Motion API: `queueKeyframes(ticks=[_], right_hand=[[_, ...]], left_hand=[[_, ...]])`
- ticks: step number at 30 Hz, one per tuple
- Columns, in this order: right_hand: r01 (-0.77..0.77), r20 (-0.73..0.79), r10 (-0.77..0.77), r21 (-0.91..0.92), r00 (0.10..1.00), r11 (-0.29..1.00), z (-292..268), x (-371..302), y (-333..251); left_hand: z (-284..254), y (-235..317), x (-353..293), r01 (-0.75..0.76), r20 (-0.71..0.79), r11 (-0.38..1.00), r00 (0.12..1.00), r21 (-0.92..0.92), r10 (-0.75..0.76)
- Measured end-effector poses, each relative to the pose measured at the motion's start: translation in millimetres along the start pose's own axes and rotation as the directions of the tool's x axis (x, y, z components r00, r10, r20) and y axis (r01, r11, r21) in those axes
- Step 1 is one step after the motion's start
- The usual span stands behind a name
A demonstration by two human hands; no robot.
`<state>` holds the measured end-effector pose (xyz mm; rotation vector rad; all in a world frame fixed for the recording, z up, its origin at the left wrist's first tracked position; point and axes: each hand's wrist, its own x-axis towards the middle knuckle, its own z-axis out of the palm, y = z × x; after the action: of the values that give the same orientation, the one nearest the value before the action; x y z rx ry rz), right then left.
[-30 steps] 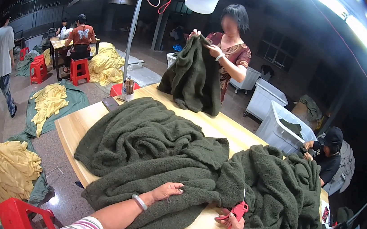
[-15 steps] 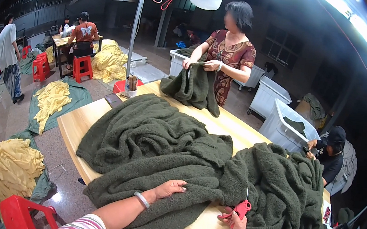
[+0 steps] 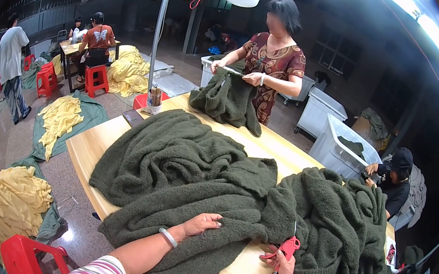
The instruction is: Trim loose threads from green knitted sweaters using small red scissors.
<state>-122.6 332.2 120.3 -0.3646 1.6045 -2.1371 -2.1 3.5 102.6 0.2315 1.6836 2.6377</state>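
Note:
A dark green fuzzy knit garment (image 3: 190,204) lies spread in thick folds across the table in front of me. On its near part, my left hand (image 3: 199,225) is closed, pinching the fabric between thumb and fingers. My right hand (image 3: 282,264), over the table's near side, grips a red air blow gun (image 3: 289,246). Its thin metal nozzle points up, and a metal fitting shows at its lower end. Just right of the gun, another heap of the same green knit (image 3: 328,225) hangs over the near edge.
Across the wooden table (image 3: 94,141), a co-worker holds a green garment (image 3: 223,102). A brush cup (image 3: 154,100) stands by the lamp pole (image 3: 158,32). White bins (image 3: 333,139) stand beyond, with another person beside them. Red stool (image 3: 27,256) and yellow cloth (image 3: 9,197) are at left.
The co-worker across the table has spread their hands apart along the garment's upper edge. The person in white at far left has turned. My hands stay nearly still; the view shifts slightly.

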Motion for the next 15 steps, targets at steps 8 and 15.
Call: queueKeyframes(ticks=[8, 15], right_hand=[[-0.010, -0.014, 0.010, -0.022, 1.000, 1.000, 1.6, -0.9, -1.2], [-0.013, -0.022, 0.013, -0.028, 1.000, 1.000, 4.8, -2.6, -4.8]], left_hand=[[0.9, 1.2, -1.2, 0.021, -0.014, 1.000, 1.000, 0.010, -0.021], [3.9, 5.1, -2.5, 0.018, -0.015, 1.000, 1.000, 0.008, -0.018]])
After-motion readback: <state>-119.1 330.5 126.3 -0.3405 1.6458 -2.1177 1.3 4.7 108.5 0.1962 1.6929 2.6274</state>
